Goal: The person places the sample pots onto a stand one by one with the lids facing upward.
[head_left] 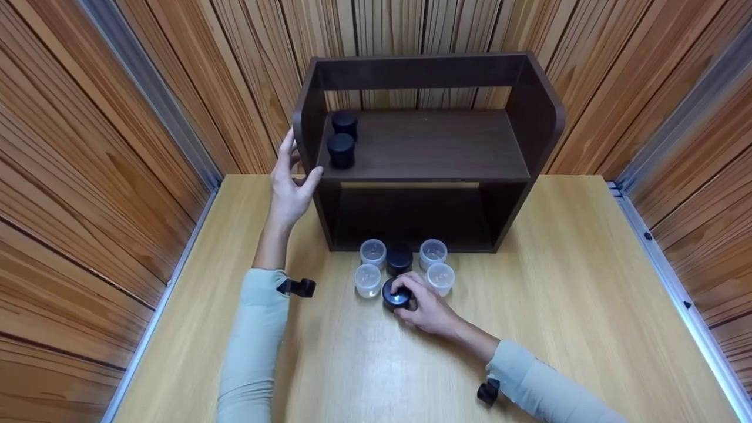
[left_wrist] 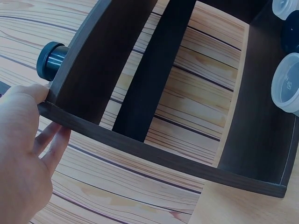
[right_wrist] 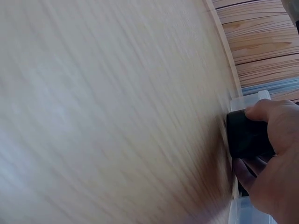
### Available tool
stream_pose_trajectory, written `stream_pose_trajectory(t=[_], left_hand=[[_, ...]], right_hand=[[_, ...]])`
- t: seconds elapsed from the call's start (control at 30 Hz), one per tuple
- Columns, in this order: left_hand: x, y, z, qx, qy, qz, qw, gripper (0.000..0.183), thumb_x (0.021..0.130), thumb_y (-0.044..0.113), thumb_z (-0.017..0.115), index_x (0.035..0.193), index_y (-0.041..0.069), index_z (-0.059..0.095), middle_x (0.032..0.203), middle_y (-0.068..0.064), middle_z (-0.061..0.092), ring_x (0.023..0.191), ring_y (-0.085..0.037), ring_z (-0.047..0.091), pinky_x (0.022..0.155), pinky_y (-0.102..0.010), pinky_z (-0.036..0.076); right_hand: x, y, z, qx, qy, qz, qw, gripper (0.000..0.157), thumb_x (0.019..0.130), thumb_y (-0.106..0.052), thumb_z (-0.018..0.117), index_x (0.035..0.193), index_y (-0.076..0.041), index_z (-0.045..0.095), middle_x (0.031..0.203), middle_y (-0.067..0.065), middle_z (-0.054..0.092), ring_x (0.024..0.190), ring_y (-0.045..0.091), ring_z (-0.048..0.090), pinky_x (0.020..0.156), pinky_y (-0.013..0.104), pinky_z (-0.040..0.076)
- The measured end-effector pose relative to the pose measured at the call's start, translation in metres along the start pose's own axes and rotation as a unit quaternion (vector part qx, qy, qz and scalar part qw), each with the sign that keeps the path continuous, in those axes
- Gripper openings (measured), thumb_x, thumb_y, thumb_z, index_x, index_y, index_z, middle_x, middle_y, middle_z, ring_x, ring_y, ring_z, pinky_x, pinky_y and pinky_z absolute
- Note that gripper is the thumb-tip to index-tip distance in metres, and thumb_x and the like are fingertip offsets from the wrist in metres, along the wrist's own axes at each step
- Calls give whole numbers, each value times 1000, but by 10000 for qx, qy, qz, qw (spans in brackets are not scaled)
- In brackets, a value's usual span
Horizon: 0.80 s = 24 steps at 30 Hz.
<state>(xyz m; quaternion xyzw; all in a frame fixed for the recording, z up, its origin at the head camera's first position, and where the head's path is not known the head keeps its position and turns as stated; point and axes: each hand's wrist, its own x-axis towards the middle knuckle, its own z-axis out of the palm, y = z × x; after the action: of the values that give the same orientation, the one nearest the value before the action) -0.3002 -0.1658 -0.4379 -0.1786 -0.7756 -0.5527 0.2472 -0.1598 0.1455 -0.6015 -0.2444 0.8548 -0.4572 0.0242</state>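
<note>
the black jar [head_left: 395, 298] is in front of the shelf [head_left: 435, 147], pinched by the thumb and fingers of the right hand [head_left: 429, 306] (a second black jar [head_left: 399, 258] and four clear cups [head_left: 368, 281] stand near it, also in front of the shelf), while the left hand [head_left: 289, 194] grips the shelf's left side.

Wooden table [head_left: 358, 364]: dark shelf [head_left: 435, 147], four clear containers [head_left: 368, 281], black jars [head_left: 399, 258].

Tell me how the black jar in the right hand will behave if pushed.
The black jar probably resists tipping, looking roughly as wide as tall. It seems stiff: no dent shows where the right hand grips. Its shiny top may be slippery.
</note>
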Motion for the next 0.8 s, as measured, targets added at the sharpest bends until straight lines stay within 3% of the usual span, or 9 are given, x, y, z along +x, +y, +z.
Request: stream_pose_trajectory(t=[0.27, 0.8], left_hand=[[-1, -1, 1, 102, 0, -8, 9999, 79, 106, 10, 74, 174, 1, 33, 164, -25, 56, 145, -41, 63, 85, -25, 62], [1, -1, 1, -36, 83, -70, 9999, 80, 104, 6, 74, 173, 0, 34, 165, -23, 56, 141, -40, 65, 81, -15, 60]], right_hand=[[-1, 3, 2, 137, 35, -65, 9999, 43, 88, 3, 85, 122, -17, 68, 140, 10, 68, 137, 31, 66, 122, 42, 54], [-1, -12, -8, 387, 7, -35, 9992, 40, 90, 2, 85, 123, -15, 69, 138, 10, 68, 135, 26, 64, 117, 29, 51]])
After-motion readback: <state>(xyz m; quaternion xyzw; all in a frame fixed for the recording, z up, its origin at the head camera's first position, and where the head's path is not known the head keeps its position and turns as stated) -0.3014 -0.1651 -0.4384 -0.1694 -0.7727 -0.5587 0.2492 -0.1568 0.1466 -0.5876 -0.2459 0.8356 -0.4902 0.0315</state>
